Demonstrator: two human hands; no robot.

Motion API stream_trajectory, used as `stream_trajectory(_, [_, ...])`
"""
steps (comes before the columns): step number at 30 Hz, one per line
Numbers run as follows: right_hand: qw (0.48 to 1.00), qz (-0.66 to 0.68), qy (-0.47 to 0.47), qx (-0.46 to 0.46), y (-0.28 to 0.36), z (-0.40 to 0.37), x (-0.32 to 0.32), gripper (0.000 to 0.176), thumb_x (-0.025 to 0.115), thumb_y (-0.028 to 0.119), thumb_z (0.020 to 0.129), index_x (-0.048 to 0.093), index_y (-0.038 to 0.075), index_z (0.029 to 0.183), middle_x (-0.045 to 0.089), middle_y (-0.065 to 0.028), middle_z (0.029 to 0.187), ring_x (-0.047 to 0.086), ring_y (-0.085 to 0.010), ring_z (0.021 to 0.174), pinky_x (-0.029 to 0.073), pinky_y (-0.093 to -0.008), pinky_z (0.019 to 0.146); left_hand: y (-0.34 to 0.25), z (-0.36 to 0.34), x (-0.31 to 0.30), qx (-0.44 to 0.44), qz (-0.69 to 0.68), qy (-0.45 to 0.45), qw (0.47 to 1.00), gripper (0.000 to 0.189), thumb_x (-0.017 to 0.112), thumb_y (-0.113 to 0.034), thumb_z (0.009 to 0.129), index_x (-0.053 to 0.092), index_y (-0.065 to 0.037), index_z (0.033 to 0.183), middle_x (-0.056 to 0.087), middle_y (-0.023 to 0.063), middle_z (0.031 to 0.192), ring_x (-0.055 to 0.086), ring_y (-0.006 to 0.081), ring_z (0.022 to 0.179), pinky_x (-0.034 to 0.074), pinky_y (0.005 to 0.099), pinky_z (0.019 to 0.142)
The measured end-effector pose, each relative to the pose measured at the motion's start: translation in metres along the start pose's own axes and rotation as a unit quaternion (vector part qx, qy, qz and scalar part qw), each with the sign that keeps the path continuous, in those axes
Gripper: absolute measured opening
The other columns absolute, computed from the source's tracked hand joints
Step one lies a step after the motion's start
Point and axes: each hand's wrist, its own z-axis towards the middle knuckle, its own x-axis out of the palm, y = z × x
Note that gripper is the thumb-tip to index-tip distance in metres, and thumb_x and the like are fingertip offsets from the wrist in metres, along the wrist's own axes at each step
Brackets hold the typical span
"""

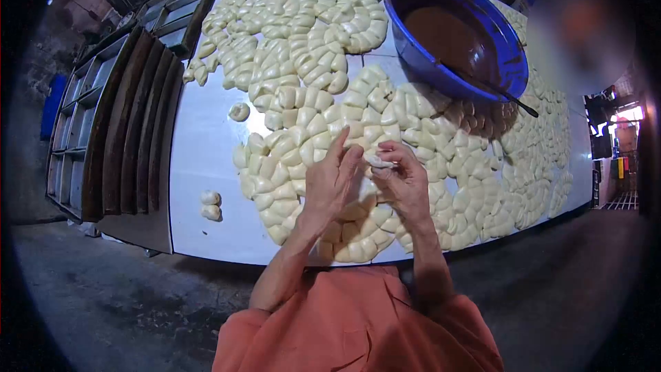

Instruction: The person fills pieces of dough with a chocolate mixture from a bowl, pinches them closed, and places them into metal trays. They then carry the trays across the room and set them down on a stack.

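Observation:
Above the table, my right hand (405, 182) pinches a small flattened piece of dough (378, 161) between thumb and fingers. My left hand (329, 180) is beside it, thumb and forefinger apart, with nothing visible in it. Beneath both hands lie many pale dough pieces (296, 134), packed closely and spread over most of the white table (200, 138). At the far right of the hands stands a large blue basin (420, 62) of smooth brown paste (451, 34). A dark utensil handle (521, 105) sticks out over its near rim.
Wooden divided trays (82, 120) stand on edge along the table's left side, with another tray (182, 14) behind. Two dough balls (211, 205) sit apart near the left front, and a single one (239, 111) farther back. A blurred person (582, 41) is at the upper right.

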Motion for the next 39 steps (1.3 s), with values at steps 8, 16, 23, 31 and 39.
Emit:
stream_trajectory(8, [0.904,0.397,0.004,0.161,0.041,0.006,0.002,0.029,0.068,0.009,0.089,0.055,0.002,0.114,0.062,-0.0047,0.100,0.061,-0.0098,0.084,0.051,-0.0217,0.074,0.007,0.019,0.076,0.334,-0.202,-0.070,0.918,0.079,0.066,-0.053,0.086,0.045,-0.001,0.141,0.067,0.0178,0.116,0.070,0.0244,0.089,0.054,0.0285,0.080])
stream_trajectory(16, [0.967,0.251,-0.048,-0.001,0.072,0.097,-0.071,0.015,0.061,0.015,0.095,0.058,0.005,0.106,0.063,-0.0009,0.091,0.059,-0.0066,0.077,0.049,-0.0220,0.067,-0.004,0.017,0.100,0.054,-0.406,0.144,0.901,0.077,0.062,-0.002,0.092,0.016,-0.008,0.154,0.057,0.0182,0.129,0.064,0.0173,0.101,0.054,0.0289,0.085])
stream_trajectory(23, [0.916,-0.376,0.097,0.102,0.021,0.250,-0.177,0.024,0.062,0.023,0.089,0.064,0.002,0.100,0.067,-0.0092,0.091,0.064,-0.0181,0.085,0.050,-0.0341,0.075,0.000,0.033,0.050,-0.024,-0.240,0.103,0.965,0.040,0.058,-0.014,0.097,0.051,0.001,0.134,0.067,0.0152,0.111,0.066,0.0144,0.094,0.055,0.0266,0.079])
stream_trajectory(31, [0.843,-0.444,0.270,0.139,0.003,0.264,-0.176,0.027,0.062,0.023,0.087,0.065,0.001,0.103,0.067,-0.0095,0.092,0.063,-0.0226,0.086,0.049,-0.0351,0.076,0.012,0.024,0.039,-0.086,-0.178,0.137,0.971,0.038,0.060,-0.017,0.097,0.055,0.000,0.130,0.069,0.0131,0.107,0.067,0.0155,0.094,0.054,0.0264,0.076])
stream_trajectory(39, [0.989,0.080,0.067,0.108,0.078,0.204,-0.114,0.015,0.059,0.020,0.096,0.057,0.004,0.094,0.061,-0.0032,0.073,0.059,-0.0094,0.060,0.048,-0.0227,0.052,-0.015,0.054,0.050,-0.039,-0.287,0.181,0.940,0.043,0.059,-0.026,0.097,0.054,0.001,0.131,0.064,0.0115,0.119,0.061,0.0173,0.110,0.051,0.0272,0.086])
